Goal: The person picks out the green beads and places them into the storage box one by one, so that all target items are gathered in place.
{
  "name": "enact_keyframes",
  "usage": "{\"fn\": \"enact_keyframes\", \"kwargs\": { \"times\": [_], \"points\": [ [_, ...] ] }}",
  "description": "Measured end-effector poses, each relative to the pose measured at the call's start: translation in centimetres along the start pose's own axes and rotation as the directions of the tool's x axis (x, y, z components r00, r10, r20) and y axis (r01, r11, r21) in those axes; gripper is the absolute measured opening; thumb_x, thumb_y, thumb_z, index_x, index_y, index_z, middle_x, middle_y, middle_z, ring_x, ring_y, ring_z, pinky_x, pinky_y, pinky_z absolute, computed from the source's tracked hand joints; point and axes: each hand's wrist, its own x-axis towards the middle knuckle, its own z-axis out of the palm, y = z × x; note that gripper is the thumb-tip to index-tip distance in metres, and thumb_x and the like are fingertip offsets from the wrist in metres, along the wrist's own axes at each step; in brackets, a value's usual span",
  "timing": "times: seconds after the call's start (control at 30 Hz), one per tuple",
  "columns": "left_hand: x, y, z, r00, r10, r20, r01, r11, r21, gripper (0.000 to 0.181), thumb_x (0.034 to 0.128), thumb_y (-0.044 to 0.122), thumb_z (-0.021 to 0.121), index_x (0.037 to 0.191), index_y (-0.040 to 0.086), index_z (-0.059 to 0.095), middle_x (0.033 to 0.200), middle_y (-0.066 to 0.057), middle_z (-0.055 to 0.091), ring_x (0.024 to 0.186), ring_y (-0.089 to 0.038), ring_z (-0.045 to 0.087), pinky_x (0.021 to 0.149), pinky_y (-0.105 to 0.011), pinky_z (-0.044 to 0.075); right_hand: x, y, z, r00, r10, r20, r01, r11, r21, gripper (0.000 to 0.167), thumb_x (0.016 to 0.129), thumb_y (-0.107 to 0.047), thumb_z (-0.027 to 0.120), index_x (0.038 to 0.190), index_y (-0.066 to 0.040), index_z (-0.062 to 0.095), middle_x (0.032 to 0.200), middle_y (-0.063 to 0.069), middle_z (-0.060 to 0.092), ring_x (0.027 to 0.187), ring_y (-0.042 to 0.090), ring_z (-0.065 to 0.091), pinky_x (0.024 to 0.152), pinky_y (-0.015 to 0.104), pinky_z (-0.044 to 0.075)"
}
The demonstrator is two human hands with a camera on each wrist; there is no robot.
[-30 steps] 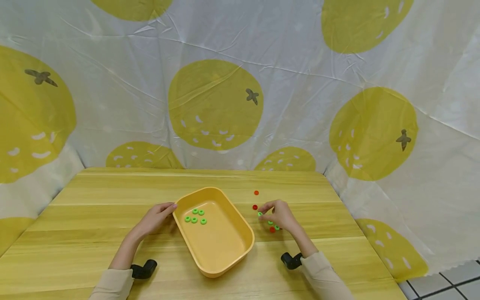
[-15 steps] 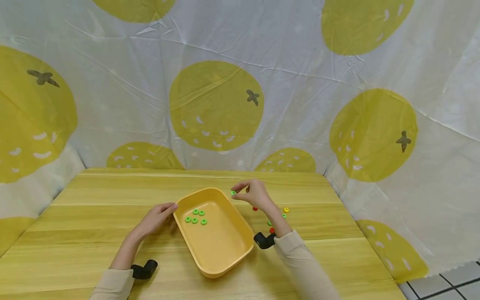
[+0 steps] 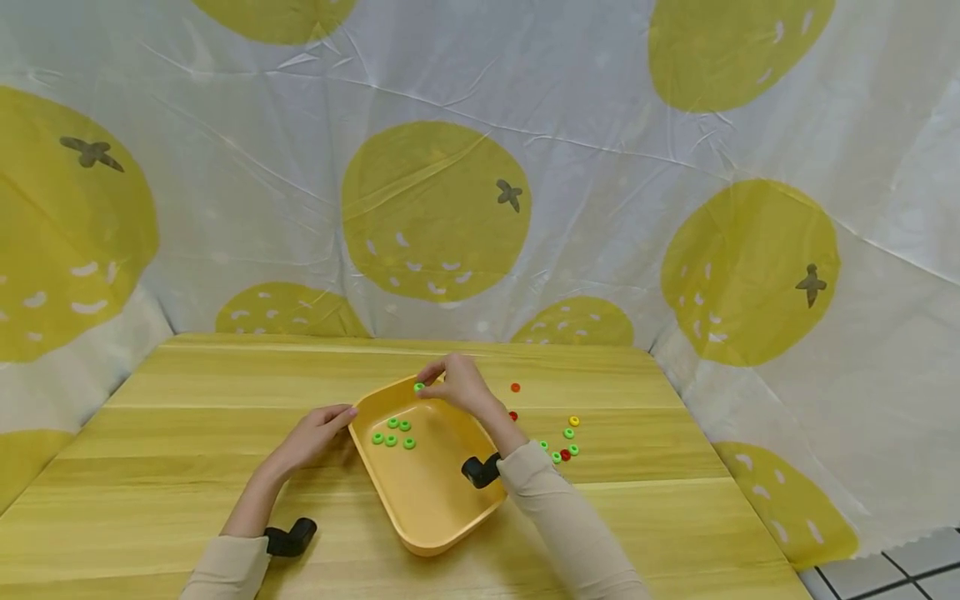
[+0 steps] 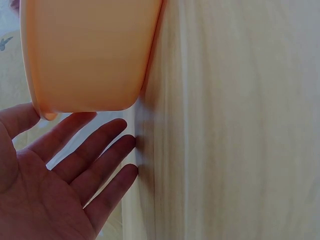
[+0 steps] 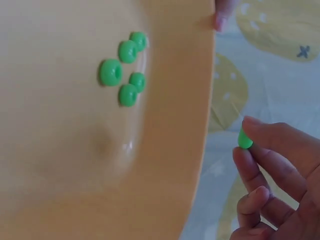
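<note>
Since the frame half a second ago, we see the right hand come leftward from beside the tray to its far end, bringing the green bead along; a red bead, hidden behind that hand then, now shows on the table; the left hand stays at the tray's far left corner.

We see the right thumb and fingertips pinching the green bead, the remaining fingers curled in; the left hand's fingers are straight and spread, its thumb touching the rim, its forefinger against the outer wall.

What the coming move turns on, we judge, is how the pinched bead lies to the rim and to the five green beads in the tray; in the head view it overlaps the inside of the far wall, and those five lie grouped on the tray's floor, to its left and nearer to us; in the right wrist view it shows apart from the rim, against the patterned cloth, so we cannot tell exactly how far inside it is; being a squat ring, it leaves the tray's long axis to matter, running from far left to near right; the right hand is the nearer, already holding it.
</note>
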Motion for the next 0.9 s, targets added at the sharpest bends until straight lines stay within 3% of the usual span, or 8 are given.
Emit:
{"fn": "enact_keyframes", "kwargs": {
  "times": [0.17,0.53,0.67,0.9],
  "points": [
    [0.0,0.0,0.0,1.000,-0.011,0.006,0.011,1.000,0.001,0.058,0.1022,0.035,0.036,0.135,-0.013,0.041,0.136,-0.032,0.044,0.131,-0.047,0.037,0.107,-0.056,0.035,0.6,-0.7,1.4,0.998,0.057,0.029,-0.054,0.992,-0.112,0.011,0.078,-0.018,0.076,0.089,-0.015,0.076,0.084,-0.004,0.072,0.075,0.007,0.062,0.066,0.018,0.050],
    [0.1,0.2,-0.3,0.999,0.032,0.002,-0.032,0.999,0.003,0.049,0.1024,0.032,0.037,0.128,-0.007,0.053,0.125,-0.025,0.058,0.125,-0.042,0.047,0.104,-0.055,0.039,1.0,-0.7,3.7,0.988,0.101,0.121,-0.072,0.971,-0.227,0.010,0.078,-0.008,0.075,0.088,-0.009,0.075,0.083,0.000,0.070,0.072,0.011,0.061,0.062,0.020,0.051],
    [0.1,0.1,-0.2,1.000,0.015,0.006,-0.015,1.000,0.004,0.054,0.1023,0.033,0.037,0.132,-0.011,0.047,0.132,-0.029,0.052,0.128,-0.044,0.042,0.106,-0.055,0.037,0.7,-0.4,4.3,0.980,0.129,0.150,-0.088,0.963,-0.253,0.012,0.076,-0.001,0.073,0.084,-0.009,0.075,0.082,0.000,0.070,0.073,0.012,0.061,0.065,0.022,0.052],
    [0.1,-0.1,-0.1,1.000,0.001,0.017,-0.001,1.000,-0.006,0.058,0.1027,0.034,0.035,0.135,-0.015,0.040,0.138,-0.034,0.042,0.132,-0.047,0.035,0.107,-0.057,0.034,0.4,0.1,4.8,0.976,0.099,0.196,-0.046,0.965,-0.257,0.016,0.071,0.008,0.069,0.073,-0.007,0.074,0.071,0.002,0.069,0.055,0.008,0.044,0.047,0.017,0.037]
  ]
}}
